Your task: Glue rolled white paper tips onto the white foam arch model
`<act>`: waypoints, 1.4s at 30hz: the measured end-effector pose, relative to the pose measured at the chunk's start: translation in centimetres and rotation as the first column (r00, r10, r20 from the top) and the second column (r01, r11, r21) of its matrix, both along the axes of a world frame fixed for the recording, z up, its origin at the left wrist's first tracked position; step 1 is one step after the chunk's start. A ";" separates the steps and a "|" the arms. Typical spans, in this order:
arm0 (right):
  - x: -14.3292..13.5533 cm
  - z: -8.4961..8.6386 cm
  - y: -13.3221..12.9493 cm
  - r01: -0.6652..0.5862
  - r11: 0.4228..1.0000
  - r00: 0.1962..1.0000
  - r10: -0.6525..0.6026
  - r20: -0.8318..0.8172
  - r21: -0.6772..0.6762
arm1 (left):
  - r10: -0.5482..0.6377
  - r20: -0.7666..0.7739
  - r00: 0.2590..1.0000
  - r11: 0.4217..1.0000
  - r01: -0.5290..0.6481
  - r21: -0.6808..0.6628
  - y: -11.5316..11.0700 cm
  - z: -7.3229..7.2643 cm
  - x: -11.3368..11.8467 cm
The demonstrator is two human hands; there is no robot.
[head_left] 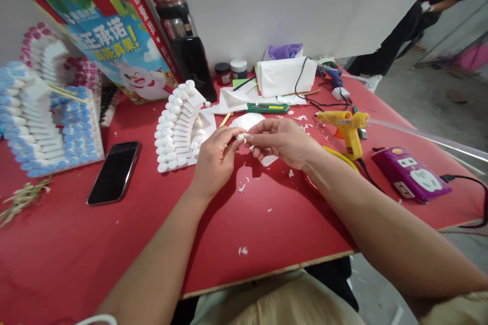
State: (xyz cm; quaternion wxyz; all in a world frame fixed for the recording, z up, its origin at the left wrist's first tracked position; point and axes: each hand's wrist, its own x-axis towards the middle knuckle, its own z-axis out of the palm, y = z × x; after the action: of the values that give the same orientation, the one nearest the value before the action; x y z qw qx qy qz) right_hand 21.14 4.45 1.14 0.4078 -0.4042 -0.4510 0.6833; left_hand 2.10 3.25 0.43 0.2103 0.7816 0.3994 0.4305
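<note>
Over the middle of the table, my left hand (218, 157) pinches a small white frayed piece (241, 137) between thumb and fingertips. My right hand (280, 140) meets it from the other side, its thumb and index fingertip closed at the piece's edge. What the piece is made of is too small to tell. Just left of my hands stands a white curved stepped model (179, 129) edged with rounded white tufts. Behind my hands are a white paper sheet (249, 121) and a green utility knife (268, 108). White shreds (243, 251) lie scattered on the red table.
A yellow glue gun (345, 124) and a purple power strip (412, 172) with cables occupy the right side. At left are a phone (114, 172), a blue-and-white stepped model (41, 122) and a printed box (114, 35). A thermos (173, 5) stands behind. Another person's arm (444, 4) shows far right.
</note>
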 end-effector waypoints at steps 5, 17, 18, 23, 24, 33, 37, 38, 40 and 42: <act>-0.3 0.2 -0.2 0.053 0.992 0.990 -0.066 0.121 0.113 | 0.016 0.028 0.999 0.999 -0.015 -0.034 -0.1 -0.1 0.1; -2.0 0.2 -1.9 0.080 0.721 0.706 -0.529 0.471 0.689 | 0.096 0.267 0.959 0.957 -0.015 -0.291 -0.4 -0.4 0.8; -2.0 0.1 -2.0 0.054 0.686 0.687 -0.553 0.471 0.726 | 0.104 0.288 0.952 0.952 -0.011 -0.307 -0.4 -0.4 0.8; -1.8 0.0 -2.0 -0.034 0.674 0.710 -0.503 0.493 0.737 | 0.118 0.353 0.928 0.926 0.026 -0.376 -0.4 -0.6 0.6; -1.7 0.0 -1.9 -0.046 0.679 0.715 -0.489 0.499 0.732 | 0.118 0.364 0.924 0.920 0.036 -0.390 -0.4 -0.6 0.6; -1.8 -0.1 -1.9 -0.088 0.641 0.702 -0.502 0.504 0.762 | 0.188 0.486 0.854 0.899 0.051 -0.436 -0.5 -0.9 1.4; -2.0 -0.2 -2.2 -0.042 0.663 0.681 -0.528 0.507 0.748 | 0.176 0.457 0.872 0.930 0.005 -0.367 -0.7 -1.1 1.6; -2.1 -0.2 -2.2 -0.029 0.666 0.681 -0.533 0.502 0.746 | 0.177 0.444 0.878 0.940 -0.017 -0.342 -0.8 -1.1 1.7; -2.1 -0.2 -2.3 -0.028 0.664 0.690 -0.528 0.496 0.747 | 0.188 0.418 0.889 0.949 -0.056 -0.309 -1.0 -1.1 1.6; -2.0 -0.2 -2.3 -0.058 0.652 0.704 -0.510 0.494 0.756 | 0.202 0.410 0.890 0.949 -0.074 -0.307 -1.0 -1.1 1.6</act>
State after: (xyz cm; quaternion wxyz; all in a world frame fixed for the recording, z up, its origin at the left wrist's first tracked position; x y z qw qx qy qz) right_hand 19.11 2.12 0.93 0.4298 -0.4835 -0.7382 0.1912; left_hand 3.66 2.26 -0.64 0.3725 0.5964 0.4545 0.5468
